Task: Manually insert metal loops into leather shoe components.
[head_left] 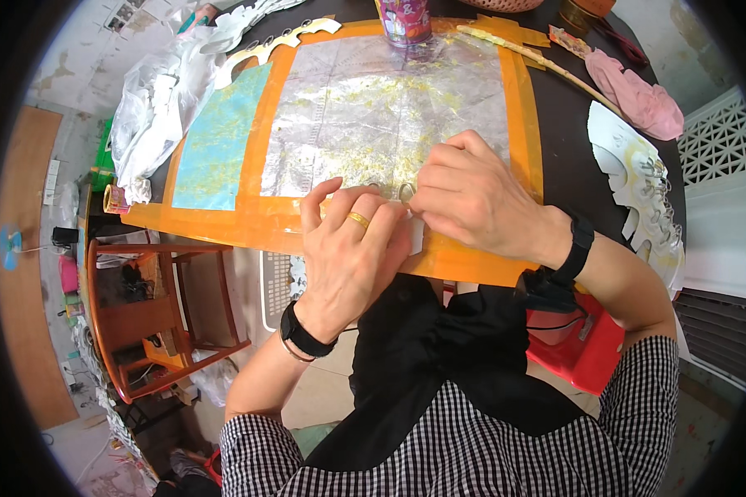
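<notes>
At the near edge of the table my left hand (pixel 348 248) is closed on a small white card piece (pixel 418 236), most of it hidden behind the fingers. My right hand (pixel 481 199) pinches at the card's top edge, its thumb and forefinger meeting my left fingertips. A small metal ring (pixel 406 192) shows between the two hands. Below them lies a grey plastic sheet (pixel 307 108) smeared with yellow, taped down with orange tape (pixel 524 141). Exactly what my right fingertips grip is hidden.
White scalloped cards with rings lie at the far left (pixel 278 50) and the right (pixel 638 182). A purple cup (pixel 404 21), a yellow-smeared stick (pixel 547 62) and a pink cloth (pixel 630 91) stand or lie farther back. A plastic bag (pixel 153 108) sits left. A red stool (pixel 580 348) is below.
</notes>
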Demonstrator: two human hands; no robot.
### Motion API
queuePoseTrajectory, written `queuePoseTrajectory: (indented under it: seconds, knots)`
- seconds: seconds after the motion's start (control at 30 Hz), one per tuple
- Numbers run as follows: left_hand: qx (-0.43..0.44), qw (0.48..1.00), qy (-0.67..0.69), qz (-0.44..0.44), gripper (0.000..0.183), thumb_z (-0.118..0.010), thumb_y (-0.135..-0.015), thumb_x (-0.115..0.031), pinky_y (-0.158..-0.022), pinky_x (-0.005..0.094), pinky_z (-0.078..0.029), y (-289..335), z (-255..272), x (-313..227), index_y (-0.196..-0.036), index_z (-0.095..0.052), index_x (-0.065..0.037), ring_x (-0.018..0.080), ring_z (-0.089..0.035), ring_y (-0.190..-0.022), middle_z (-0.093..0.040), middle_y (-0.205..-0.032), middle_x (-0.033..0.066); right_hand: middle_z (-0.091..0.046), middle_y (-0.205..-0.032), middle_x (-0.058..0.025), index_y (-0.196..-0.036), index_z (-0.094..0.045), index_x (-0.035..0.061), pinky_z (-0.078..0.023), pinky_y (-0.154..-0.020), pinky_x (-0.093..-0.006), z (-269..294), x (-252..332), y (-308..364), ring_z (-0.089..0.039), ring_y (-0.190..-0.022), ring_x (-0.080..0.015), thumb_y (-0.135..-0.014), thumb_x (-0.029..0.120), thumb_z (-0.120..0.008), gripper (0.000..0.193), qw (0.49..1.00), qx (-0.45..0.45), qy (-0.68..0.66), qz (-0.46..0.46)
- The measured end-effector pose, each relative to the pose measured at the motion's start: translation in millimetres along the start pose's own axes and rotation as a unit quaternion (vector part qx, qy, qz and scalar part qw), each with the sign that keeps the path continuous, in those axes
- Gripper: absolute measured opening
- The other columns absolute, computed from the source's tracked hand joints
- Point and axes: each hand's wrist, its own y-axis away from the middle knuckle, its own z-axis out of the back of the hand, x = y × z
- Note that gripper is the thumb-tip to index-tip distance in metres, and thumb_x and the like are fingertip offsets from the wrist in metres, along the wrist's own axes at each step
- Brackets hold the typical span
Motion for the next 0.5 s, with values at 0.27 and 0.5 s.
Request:
queuePoseTrajectory:
  seconds: [0.27, 0.5]
  knots:
    - [0.016, 0.999, -0.037, -0.025, 0.028, -0.071, -0.076, -0.009, -0.114, 0.0519, -0.041, 1, -5, -2, -0.104, -0.069, -0.004, 0.0220, -0.065, -0.108, -0.065, -0.102, 0.0062, -0.061, -0.087, 0.0003, -0.085, -0.067, 0.0087, -0.044, -0.093, -0.0374, 0, -2, -4, -0.060, -0.093, -0.0182, -0.081, 0.011, -0.070, 0.005, 0.999, 0.020, 0.029, 0.012]
    - [0.055, 0.996, -0.056, -0.049, 0.032, -0.066, -0.075, -0.009, -0.117, 0.0521, -0.042, 3, 3, -8, -0.105, -0.071, 0.000, 0.0245, -0.066, -0.113, -0.066, -0.106, 0.0101, -0.058, -0.081, -0.0002, -0.079, -0.064, 0.0073, -0.047, -0.094, -0.0375, 6, 4, -8, -0.060, -0.088, -0.0168, -0.078, 0.012, -0.068, 0.006, 0.996, 0.032, 0.075, 0.049]
